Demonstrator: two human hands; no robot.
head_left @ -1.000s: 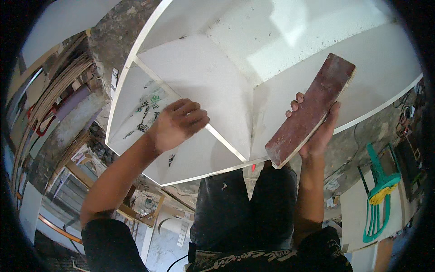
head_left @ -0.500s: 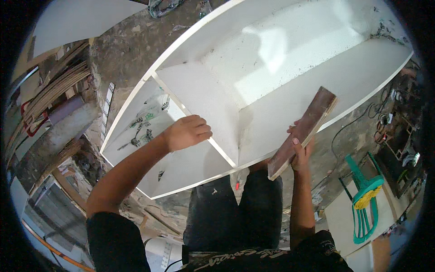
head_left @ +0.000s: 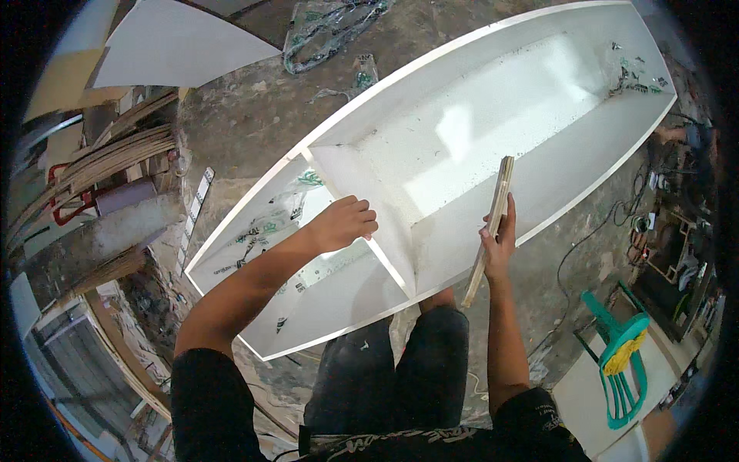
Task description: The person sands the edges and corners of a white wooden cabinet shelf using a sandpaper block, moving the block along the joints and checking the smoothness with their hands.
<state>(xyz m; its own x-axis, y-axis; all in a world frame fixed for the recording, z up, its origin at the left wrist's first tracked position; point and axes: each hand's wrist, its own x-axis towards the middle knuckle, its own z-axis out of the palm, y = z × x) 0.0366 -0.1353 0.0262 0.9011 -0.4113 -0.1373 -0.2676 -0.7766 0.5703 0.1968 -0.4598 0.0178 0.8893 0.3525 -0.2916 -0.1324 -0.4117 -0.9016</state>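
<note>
A long white box-shaped cabinet body (head_left: 362,327) lies open side up before me, its straight sides bent by the lens. Across its left part runs a white divider (head_left: 393,269). My left hand (head_left: 344,225) is closed over the divider's top edge, fingers curled and pressed together. In my right hand (head_left: 500,245) is a short wooden board (head_left: 500,189), held near its middle above the cabinet's near side. The board stands almost edge-on, showing its pale layered edge. Printed clear film (head_left: 265,227) lines parts of the left compartment.
A green plastic chair (head_left: 627,339) with a yellow cloth (head_left: 625,353) stands at the lower right. Stacked boards and strips (head_left: 127,162) crowd the left. Clear plastic wrap (head_left: 327,38) lies on the floor behind the cabinet. A dark cable (head_left: 573,254) runs across the floor at right.
The board has turned from showing its brown face to nearly edge-on and stands more upright. My left hand stays on the divider. The whole view has shifted, with more of the cabinet's far end showing.
</note>
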